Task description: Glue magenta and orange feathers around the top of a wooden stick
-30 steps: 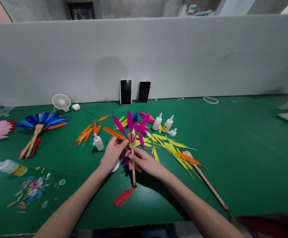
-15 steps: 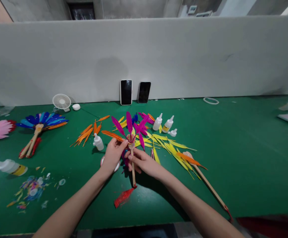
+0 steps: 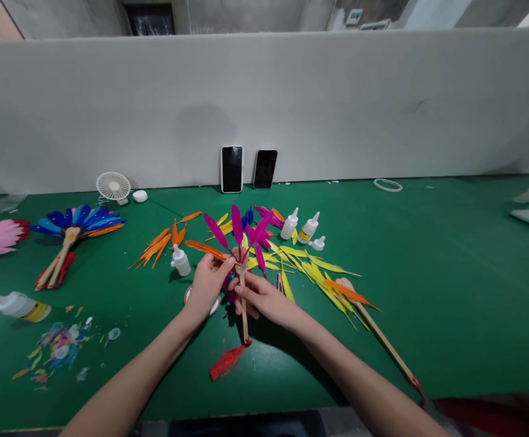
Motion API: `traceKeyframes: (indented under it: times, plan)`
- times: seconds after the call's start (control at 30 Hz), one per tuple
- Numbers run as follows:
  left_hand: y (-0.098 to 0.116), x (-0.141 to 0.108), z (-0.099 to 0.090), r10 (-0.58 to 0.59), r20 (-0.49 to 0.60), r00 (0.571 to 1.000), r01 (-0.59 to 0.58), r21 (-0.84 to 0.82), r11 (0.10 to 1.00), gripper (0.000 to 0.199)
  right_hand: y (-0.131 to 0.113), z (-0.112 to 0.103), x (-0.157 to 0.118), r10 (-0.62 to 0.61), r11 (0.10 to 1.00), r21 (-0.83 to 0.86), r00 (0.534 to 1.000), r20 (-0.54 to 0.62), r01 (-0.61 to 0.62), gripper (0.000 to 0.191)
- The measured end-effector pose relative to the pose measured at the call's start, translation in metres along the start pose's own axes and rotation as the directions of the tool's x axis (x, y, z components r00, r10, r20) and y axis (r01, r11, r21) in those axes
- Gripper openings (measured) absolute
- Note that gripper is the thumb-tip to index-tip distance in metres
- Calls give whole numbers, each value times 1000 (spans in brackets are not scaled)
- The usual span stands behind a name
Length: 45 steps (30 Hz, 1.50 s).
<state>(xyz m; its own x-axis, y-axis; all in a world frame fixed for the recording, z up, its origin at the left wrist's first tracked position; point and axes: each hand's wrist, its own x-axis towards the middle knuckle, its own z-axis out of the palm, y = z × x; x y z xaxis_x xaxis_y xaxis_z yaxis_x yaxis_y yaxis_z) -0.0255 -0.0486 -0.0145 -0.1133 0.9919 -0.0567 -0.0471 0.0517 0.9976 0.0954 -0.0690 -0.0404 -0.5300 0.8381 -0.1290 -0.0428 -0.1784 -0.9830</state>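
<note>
- between both hands, magenta feathers (image 3: 237, 226) fan from a wooden handle (image 3: 245, 321)
- left hand (image 3: 207, 285) pinches orange feather (image 3: 206, 247)
- right hand (image 3: 268, 298) grips wooden handle
- yellow feathers (image 3: 286, 286) lie loose

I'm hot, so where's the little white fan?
In the head view, the white fan sits back left on the table, beside a small round white object.

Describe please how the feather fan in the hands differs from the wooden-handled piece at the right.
The feather fan spreads several magenta feathers; the wooden-handled piece has one orange feather across its head. The left hand and right hand hold the fan, while the piece lies on the green table. Both have wooden handles with red at the end.
</note>
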Motion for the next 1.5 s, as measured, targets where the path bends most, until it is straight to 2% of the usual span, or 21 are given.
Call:
traceKeyframes:
  times: [0.13, 0.47, 0.83, 1.17, 1.5]
  plan:
    - [0, 1, 0, -9, -8, 1000, 9, 6, 1000, 12, 1, 0, 0, 4, 1000, -5, 1000, 2, -4, 22]
    - [0, -2, 1, 8, 84, 996, 0, -87, 996, 20, 1, -1, 1, -14, 1000, -8, 1000, -18, 14, 20]
    - [-12, -3, 1, -1, 93, 996, 11, -109, 994, 22, 1, 1, 2, -17, 1000, -16, 1000, -14, 17, 25]
    - [-18, -2, 1, 7, 87, 996, 2, -105, 994, 22, 1, 1, 1, 10, 1000, -17, 1000, -15, -10, 20]
    - [-14, -3, 0, 9, 50, 999, -7, -52, 999, 23, 2, 1, 1, -9, 1000, 10, 1000, 9, 9, 26]
